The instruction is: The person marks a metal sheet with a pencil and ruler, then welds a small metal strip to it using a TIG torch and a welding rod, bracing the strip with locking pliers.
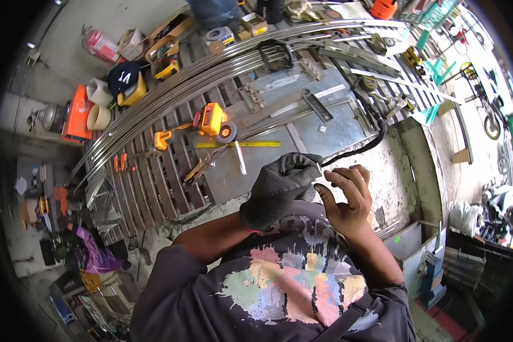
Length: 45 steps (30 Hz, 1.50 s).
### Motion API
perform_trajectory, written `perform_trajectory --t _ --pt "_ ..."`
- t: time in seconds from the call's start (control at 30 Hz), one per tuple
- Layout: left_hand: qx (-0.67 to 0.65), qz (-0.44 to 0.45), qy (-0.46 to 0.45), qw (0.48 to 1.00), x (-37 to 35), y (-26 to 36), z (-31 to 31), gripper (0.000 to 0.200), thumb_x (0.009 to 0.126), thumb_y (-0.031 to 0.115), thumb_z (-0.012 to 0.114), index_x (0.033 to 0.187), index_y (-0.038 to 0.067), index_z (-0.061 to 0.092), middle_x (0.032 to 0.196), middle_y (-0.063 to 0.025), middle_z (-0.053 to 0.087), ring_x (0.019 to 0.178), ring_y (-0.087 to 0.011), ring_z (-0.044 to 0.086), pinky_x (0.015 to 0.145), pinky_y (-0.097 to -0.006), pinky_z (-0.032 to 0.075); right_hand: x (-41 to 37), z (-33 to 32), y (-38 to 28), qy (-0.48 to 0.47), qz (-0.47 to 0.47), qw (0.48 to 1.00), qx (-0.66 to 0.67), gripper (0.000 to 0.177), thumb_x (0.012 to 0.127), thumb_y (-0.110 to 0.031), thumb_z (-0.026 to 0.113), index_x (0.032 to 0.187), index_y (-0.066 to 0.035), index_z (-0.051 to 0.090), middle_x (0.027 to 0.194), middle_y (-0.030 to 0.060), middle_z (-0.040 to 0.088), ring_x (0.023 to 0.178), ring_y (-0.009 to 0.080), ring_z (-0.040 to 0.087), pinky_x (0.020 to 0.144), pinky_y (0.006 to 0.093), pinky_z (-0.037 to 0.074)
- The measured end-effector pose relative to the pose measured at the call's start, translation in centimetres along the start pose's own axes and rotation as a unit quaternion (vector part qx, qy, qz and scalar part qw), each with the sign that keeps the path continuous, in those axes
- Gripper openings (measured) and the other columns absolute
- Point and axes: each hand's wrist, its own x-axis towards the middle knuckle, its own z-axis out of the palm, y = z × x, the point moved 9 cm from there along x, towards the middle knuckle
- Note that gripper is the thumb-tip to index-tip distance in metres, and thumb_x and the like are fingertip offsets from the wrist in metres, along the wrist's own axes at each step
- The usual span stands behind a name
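In the head view my left hand point(282, 181) wears a dark grey glove and is closed, thumb and fingers pinched together in front of my chest. What it pinches is too small to make out. Close on its right is my bare right hand point(350, 202), its thumb and curved fingers apart, fingertips near the gloved ones. Beyond the hands lies a metal sheet point(233, 181) on the slatted bench. On or beside it are a white marker-like stick point(240, 158), a yellow ruler point(256, 144), locking pliers point(199, 168) and a grey roll point(227, 132).
A yellow power tool point(211, 119) stands past the ruler. Long metal tubes point(193, 80) curve across the bench's far side. A black cable point(359, 149) runs along the right. A cap point(123, 78) and a fire extinguisher point(101, 45) are at the upper left.
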Motion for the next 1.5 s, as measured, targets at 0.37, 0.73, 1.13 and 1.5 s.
perform_trajectory --t 0.37,0.73,1.13,1.5 --pt "-0.102 0.068 0.255 0.959 -9.6 0.6 -14.5 0.019 0.108 0.011 0.070 0.123 0.000 0.075 0.119 -0.0032 0.077 0.111 -0.0094 0.068 0.103 -0.0279 0.054 -1.1 12.5 -3.6 -0.270 0.058 0.958 0.072 0.036 0.084 -0.015 0.090 0.117 -0.006 0.077 0.111 0.0120 0.075 0.109 0.0342 0.069 0.102 0.0458 0.051" --pt "-0.130 0.199 0.478 0.845 -21.6 2.3 -22.7 0.021 0.106 0.010 0.072 0.124 0.004 0.076 0.116 -0.0012 0.077 0.109 -0.0092 0.069 0.098 -0.0265 0.052 -0.7 21.5 -9.6 -0.496 -0.112 0.850 0.141 0.042 0.087 -0.018 0.087 0.124 -0.002 0.074 0.120 0.0187 0.073 0.117 0.0404 0.069 0.109 0.0479 0.050" --pt "-0.166 0.337 0.624 0.685 -32.6 3.4 -18.4 0.024 0.104 0.009 0.077 0.127 0.002 0.073 0.116 0.0007 0.073 0.104 -0.0064 0.064 0.092 -0.0257 0.054 0.7 26.5 -14.7 -0.574 -0.295 0.721 0.251 0.045 0.078 -0.008 0.093 0.118 -0.001 0.073 0.111 0.0191 0.074 0.096 0.0384 0.072 0.089 0.0465 0.058" --pt "-0.148 0.337 0.729 0.577 -39.0 -0.3 -12.9 0.026 0.105 0.013 0.073 0.128 0.002 0.075 0.110 0.0057 0.070 0.099 -0.0043 0.057 0.095 -0.0247 0.045 -1.3 27.5 -19.5 -0.645 -0.349 0.628 0.263 0.047 0.085 -0.021 0.091 0.126 -0.006 0.072 0.117 0.0162 0.072 0.113 0.0386 0.067 0.103 0.0472 0.051"
